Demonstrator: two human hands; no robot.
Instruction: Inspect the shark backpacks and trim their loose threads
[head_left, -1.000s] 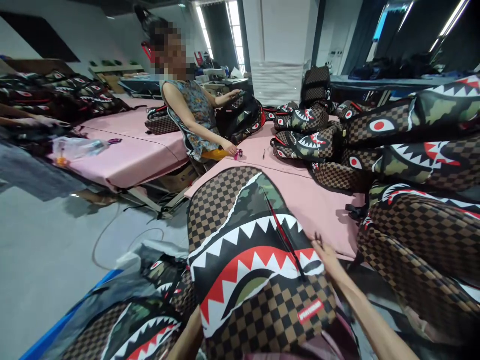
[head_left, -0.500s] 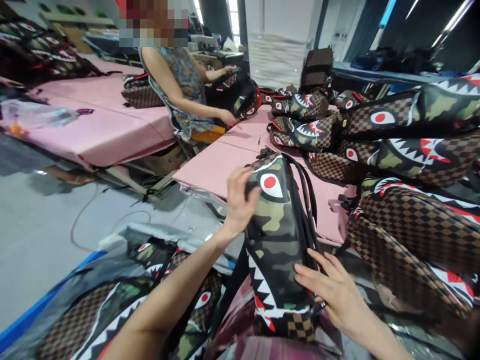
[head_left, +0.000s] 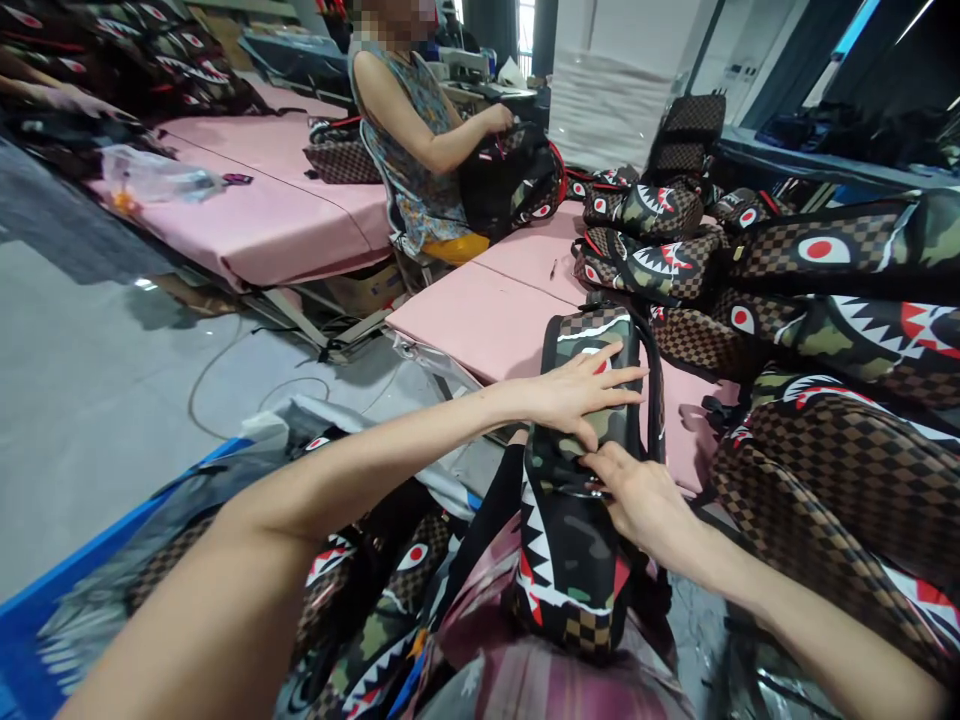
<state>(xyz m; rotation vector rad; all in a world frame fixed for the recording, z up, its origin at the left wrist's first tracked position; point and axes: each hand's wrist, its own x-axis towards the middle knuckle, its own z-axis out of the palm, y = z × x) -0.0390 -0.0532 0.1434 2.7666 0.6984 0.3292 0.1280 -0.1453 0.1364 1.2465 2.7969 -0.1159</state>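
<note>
A camouflage and checkered backpack [head_left: 574, 540] with a printed eye and white teeth stands upright at my lap, against the pink table's edge. My left hand [head_left: 581, 395] lies on its upper side with fingers spread, covering part of the eye. Just below, my right hand [head_left: 630, 490] has its thumb and fingers pinched together at the middle of the bag, beside a small shiny metal part; what exactly they grip is too small to make out. Black straps run along the bag's right edge.
Similar backpacks [head_left: 832, 430] are piled on the right of the pink table [head_left: 480, 310]. A blue bin [head_left: 127, 550] at lower left holds more bags. Across the table a person [head_left: 420, 150] handles a black bag. Another pink table [head_left: 277, 220] stands at the left.
My left hand has moved onto the bag's face and spread its fingers. My right hand has moved up and closed into a pinch. The view has shifted left.
</note>
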